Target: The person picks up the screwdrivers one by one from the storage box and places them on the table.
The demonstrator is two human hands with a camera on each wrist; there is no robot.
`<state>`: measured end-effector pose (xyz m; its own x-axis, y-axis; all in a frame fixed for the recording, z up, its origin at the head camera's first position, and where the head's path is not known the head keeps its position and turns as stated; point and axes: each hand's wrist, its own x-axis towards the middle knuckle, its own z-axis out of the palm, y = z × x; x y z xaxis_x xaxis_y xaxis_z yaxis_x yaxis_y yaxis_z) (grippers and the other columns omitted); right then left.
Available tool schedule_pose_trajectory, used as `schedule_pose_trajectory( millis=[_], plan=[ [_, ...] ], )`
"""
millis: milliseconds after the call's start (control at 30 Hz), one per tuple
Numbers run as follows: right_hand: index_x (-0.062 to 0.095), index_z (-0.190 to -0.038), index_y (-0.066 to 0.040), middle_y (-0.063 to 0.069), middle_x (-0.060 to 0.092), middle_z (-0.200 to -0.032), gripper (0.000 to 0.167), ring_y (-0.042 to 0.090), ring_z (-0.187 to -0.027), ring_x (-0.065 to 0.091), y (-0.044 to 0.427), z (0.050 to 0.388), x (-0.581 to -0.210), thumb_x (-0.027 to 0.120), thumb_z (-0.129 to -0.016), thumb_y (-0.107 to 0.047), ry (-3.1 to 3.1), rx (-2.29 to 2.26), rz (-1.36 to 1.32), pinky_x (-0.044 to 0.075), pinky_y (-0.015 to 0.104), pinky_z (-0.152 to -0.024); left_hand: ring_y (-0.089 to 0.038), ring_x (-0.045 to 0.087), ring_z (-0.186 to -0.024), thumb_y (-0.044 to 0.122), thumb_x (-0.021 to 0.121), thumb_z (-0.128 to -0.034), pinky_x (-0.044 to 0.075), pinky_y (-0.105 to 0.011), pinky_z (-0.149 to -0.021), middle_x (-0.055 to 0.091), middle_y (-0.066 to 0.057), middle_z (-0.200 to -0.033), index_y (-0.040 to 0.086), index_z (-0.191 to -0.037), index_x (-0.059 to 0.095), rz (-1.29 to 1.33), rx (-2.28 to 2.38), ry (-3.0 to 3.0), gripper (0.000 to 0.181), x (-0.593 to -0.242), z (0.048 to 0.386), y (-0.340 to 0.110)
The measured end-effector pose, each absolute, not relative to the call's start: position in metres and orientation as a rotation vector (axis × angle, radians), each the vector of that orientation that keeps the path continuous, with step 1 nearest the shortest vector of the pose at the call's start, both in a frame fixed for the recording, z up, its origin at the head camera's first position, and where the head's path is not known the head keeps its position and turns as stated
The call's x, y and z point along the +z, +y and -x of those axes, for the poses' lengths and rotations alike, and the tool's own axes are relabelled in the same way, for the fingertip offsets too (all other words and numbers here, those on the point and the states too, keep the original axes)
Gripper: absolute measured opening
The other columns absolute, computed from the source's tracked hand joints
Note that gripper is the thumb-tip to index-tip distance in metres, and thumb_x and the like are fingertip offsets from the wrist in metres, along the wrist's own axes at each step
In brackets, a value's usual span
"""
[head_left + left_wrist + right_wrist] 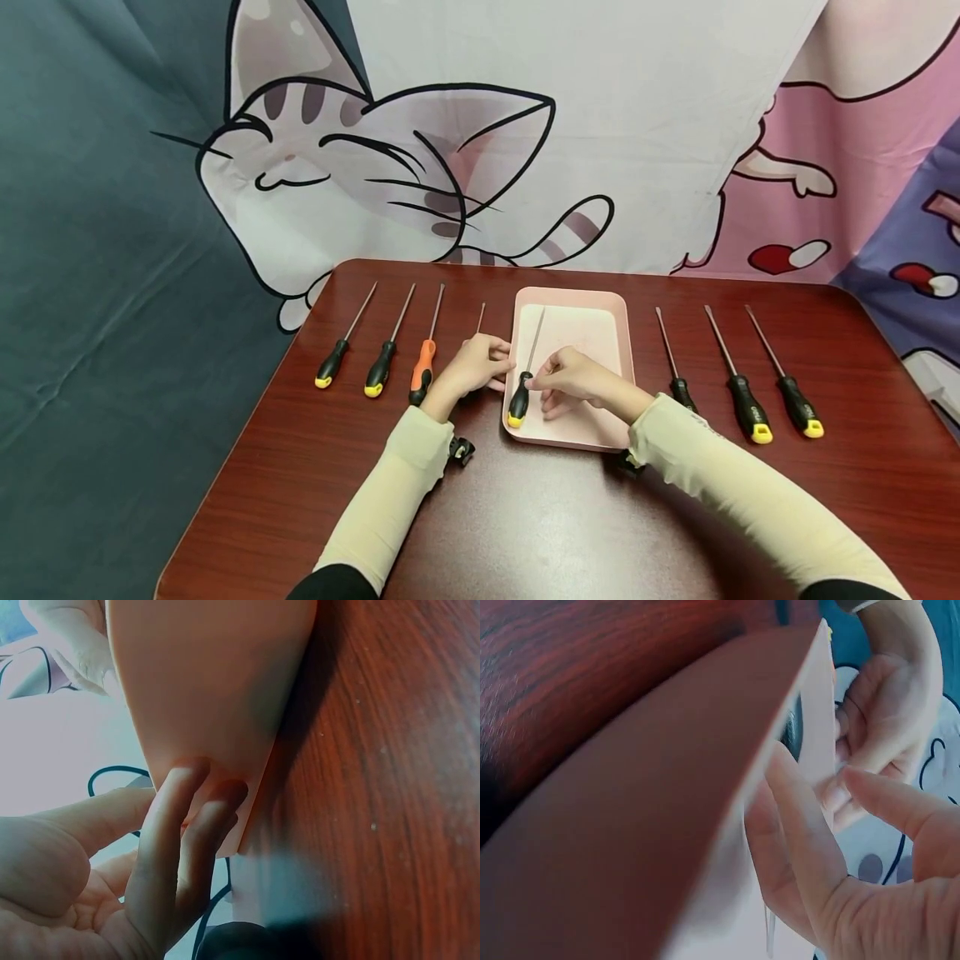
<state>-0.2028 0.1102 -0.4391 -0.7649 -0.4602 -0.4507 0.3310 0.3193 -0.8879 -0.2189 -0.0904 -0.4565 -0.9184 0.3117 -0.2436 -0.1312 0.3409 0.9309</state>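
A pink tray (572,442) with a pale inside lies near the middle of the table. In it, along the left side, rests a screwdriver (519,400) with a black handle, yellow end and shaft pointing away. My left hand (477,363) holds the tray's left rim, thumb at the edge and fingertips (187,766) against the outer wall. Over the tray is my right hand (576,382), its fingertips beside the screwdriver's handle. The right wrist view shows its thumb apart from the other fingers, with the handle (792,735) partly hidden beyond them.
Left of the tray lie two black-and-yellow screwdrivers (381,369), an orange-and-black one (423,367) and a shaft (482,317) partly hidden by my left hand. Three more screwdrivers (746,404) lie on the right, one partly behind my right sleeve. A printed cloth (637,150) hangs behind the table.
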Motion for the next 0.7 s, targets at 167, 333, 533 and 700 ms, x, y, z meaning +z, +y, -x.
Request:
schedule_pose_trajectory(
  millis=[167, 333, 533, 700],
  plan=[
    [0.056, -0.087, 0.007, 0.017, 0.058, -0.070, 0.015, 0.023, -0.054, 0.067, 0.102, 0.204, -0.443, 0.064, -0.095, -0.003, 1.933, -1.525, 0.095, 0.064, 0.042, -0.064, -0.029, 0.071, -0.089, -0.002, 0.062, -0.0971, 0.064, -0.033, -0.065, 0.068, -0.022, -0.110, -0.011, -0.131, 0.057, -0.166, 1.597, 2.231, 0.035, -0.458, 0.220, -0.092],
    [0.056, -0.091, 0.015, 0.016, 0.058, -0.070, 0.021, 0.022, -0.052, 0.067, 0.096, 0.204, -0.445, 0.065, -0.095, -0.005, 1.978, -1.494, 0.071, 0.064, 0.038, -0.061, -0.028, 0.071, -0.089, -0.001, 0.062, -0.0971, 0.064, -0.032, -0.065, 0.067, -0.023, -0.111, -0.011, -0.131, 0.057, -0.177, 1.590, 2.235, 0.036, -0.457, 0.220, -0.093],
    [0.056, -0.091, 0.014, 0.015, 0.059, -0.069, 0.022, 0.020, -0.050, 0.067, 0.091, 0.205, -0.449, 0.065, -0.095, -0.005, 1.980, -1.486, 0.031, 0.063, 0.036, -0.059, -0.028, 0.072, -0.089, -0.001, 0.063, -0.0970, 0.064, -0.031, -0.065, 0.067, -0.023, -0.112, -0.010, -0.132, 0.057, -0.170, 1.592, 2.231, 0.036, -0.458, 0.220, -0.092],
    [0.057, -0.088, 0.012, 0.016, 0.059, -0.068, 0.021, 0.020, -0.048, 0.066, 0.086, 0.205, -0.451, 0.066, -0.094, -0.005, 1.993, -1.495, 0.039, 0.063, 0.034, -0.056, -0.029, 0.072, -0.087, -0.002, 0.062, -0.0968, 0.064, -0.031, -0.066, 0.067, -0.024, -0.113, -0.011, -0.131, 0.057, -0.181, 1.593, 2.239, 0.036, -0.460, 0.220, -0.092]
  ],
)
